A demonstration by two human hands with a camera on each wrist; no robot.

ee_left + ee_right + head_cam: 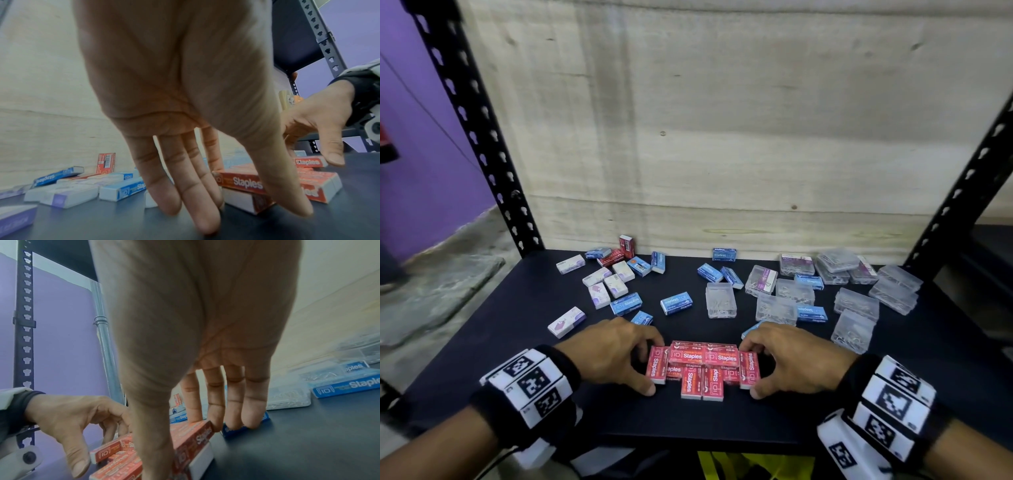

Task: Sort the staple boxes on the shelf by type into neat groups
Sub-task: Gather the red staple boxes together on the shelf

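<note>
On a dark shelf (pixel 482 346), the left hand (pixel 609 353) and right hand (pixel 794 359) bracket a cluster of red staple boxes (pixel 703 368) at the front edge, fingers extended against its sides, thumbs at the near corners. Squeezing evenly inward should square the group; the rear fingertips' contact seems light but is hard to see. Blue boxes (pixel 676 303) lie scattered behind.

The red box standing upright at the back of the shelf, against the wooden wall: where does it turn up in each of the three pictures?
Head view: the upright red box stands far back, left of centre, against the wooden wall.
Left wrist view: it is lower left, barcode facing the camera, left of the left hand.
Right wrist view: a sliver shows beside the right hand's fingers.
Shared landmark: the red Staples pile between both hands.
</note>
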